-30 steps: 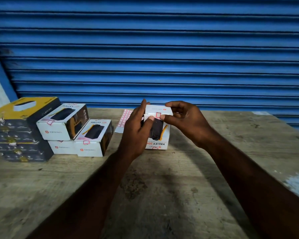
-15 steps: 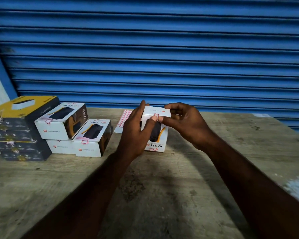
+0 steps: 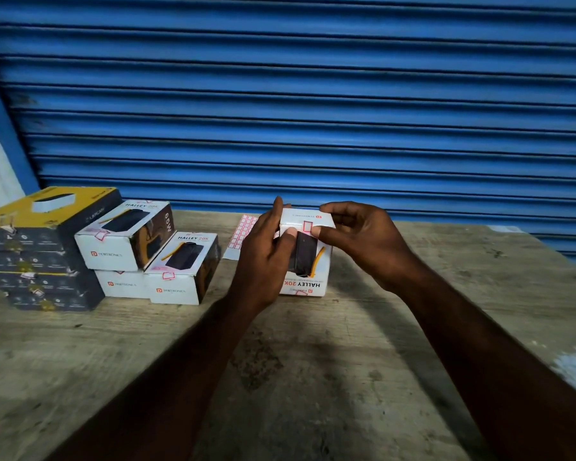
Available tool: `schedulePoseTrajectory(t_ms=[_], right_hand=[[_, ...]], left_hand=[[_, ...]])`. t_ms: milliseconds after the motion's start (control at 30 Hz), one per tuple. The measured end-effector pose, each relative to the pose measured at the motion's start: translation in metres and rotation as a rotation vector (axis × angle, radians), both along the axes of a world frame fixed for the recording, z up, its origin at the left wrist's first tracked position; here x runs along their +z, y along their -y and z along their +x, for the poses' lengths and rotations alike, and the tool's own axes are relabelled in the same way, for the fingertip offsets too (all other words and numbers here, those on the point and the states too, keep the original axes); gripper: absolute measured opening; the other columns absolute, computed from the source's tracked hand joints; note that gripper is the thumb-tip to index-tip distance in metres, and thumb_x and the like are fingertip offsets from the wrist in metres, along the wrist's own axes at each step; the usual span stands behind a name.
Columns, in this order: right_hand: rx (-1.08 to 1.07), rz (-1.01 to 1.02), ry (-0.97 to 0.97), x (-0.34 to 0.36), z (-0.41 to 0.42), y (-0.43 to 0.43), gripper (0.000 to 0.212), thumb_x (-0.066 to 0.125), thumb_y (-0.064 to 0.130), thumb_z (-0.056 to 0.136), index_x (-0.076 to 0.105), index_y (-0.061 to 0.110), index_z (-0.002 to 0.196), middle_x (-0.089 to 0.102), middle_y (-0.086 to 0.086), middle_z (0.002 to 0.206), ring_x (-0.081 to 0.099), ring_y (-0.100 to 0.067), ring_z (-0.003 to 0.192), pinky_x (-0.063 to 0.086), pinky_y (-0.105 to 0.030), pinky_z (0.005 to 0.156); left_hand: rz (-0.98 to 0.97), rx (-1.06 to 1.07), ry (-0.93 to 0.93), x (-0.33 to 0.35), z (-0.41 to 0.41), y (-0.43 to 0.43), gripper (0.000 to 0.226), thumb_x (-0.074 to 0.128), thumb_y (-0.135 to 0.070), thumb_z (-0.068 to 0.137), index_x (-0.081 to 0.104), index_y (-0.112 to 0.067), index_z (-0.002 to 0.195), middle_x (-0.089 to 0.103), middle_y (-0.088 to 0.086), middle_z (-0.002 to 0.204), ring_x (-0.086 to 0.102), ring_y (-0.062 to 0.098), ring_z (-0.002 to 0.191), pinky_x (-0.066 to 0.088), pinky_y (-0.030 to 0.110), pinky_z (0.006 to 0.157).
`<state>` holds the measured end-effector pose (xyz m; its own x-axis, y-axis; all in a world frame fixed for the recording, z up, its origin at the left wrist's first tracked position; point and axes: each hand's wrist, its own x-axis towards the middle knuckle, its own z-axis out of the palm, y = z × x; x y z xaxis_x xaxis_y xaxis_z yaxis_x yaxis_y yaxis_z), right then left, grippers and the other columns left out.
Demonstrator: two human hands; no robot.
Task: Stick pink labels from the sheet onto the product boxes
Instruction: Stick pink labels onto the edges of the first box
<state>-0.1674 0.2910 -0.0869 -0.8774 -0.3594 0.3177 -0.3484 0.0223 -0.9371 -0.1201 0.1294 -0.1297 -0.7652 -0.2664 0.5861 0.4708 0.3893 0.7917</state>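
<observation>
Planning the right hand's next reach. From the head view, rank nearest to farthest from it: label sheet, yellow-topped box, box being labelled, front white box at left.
1. box being labelled, held by the right hand
2. label sheet, behind the left hand
3. front white box, left
4. yellow-topped box, far left

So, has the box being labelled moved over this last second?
No: the box still sits just right of the label sheet, as before.

The left hand point(image 3: 263, 257) and right hand point(image 3: 363, 241) are bare, with short thumbnails, and behind each wrist the left forearm point(image 3: 180, 361) and right forearm point(image 3: 479, 344) are unsleeved
</observation>
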Motion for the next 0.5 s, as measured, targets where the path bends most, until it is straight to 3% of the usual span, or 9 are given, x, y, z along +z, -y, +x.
schedulePoseTrajectory(t_ms=[100,267,500], right_hand=[[0.0,-0.007,0.0,0.0008,0.0007,0.0002,0.04,0.081,0.005,0.078,0.066,0.004,0.115,0.074,-0.009,0.11,0.072,-0.017,0.102,0.057,-0.037,0.096],[-0.001,0.019,-0.017,0.0042,0.0019,-0.0024,0.04,0.083,0.01,0.076,0.067,0.007,0.113,0.074,-0.006,0.106,0.073,-0.017,0.101,0.058,-0.037,0.095],[-0.029,0.066,-0.026,0.0044,-0.0016,-0.0033,0.042,0.089,0.019,0.07,0.069,0.012,0.107,0.074,-0.008,0.105,0.073,-0.021,0.097,0.06,-0.036,0.089]], left_hand=[[-0.005,0.008,-0.006,0.0006,0.0008,-0.001,0.061,0.045,-0.029,0.091,0.037,-0.013,0.15,0.047,-0.016,0.133,0.049,-0.009,0.117,0.034,0.001,0.096],[-0.031,0.021,-0.011,0.001,0.0001,-0.0006,0.059,0.045,-0.027,0.093,0.038,-0.011,0.149,0.045,-0.025,0.128,0.044,-0.026,0.112,0.033,-0.003,0.091],[-0.079,0.029,-0.018,0.0019,0.0012,0.0011,0.059,0.043,-0.028,0.093,0.04,-0.011,0.149,0.047,-0.01,0.137,0.047,0.002,0.125,0.035,0.002,0.096]])
